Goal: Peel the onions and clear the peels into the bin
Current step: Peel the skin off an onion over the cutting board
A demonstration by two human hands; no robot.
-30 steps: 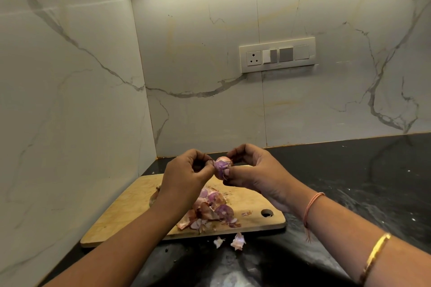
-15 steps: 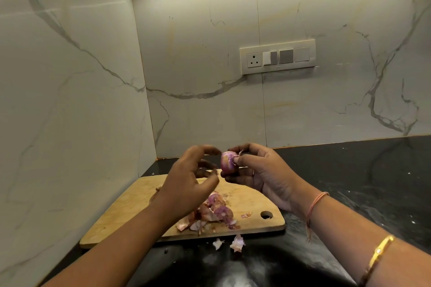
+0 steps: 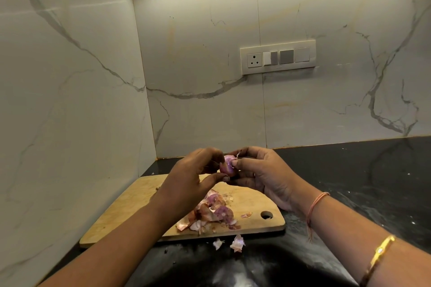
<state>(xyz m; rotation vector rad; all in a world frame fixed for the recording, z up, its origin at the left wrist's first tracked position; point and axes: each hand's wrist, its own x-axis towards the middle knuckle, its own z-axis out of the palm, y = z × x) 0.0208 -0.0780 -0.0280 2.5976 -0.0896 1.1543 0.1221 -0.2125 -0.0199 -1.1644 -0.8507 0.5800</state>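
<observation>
The onion (image 3: 228,166) sits pinched between the left hand (image 3: 189,182) and right hand (image 3: 263,175).

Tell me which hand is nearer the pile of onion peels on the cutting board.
Left. The left hand is just above the peel pile, its wrist over it; the right hand sits farther right, both gripping the onion.

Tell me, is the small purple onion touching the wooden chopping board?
Apart. Head view: left hand and right hand hold the small purple onion up above the wooden chopping board.
</observation>
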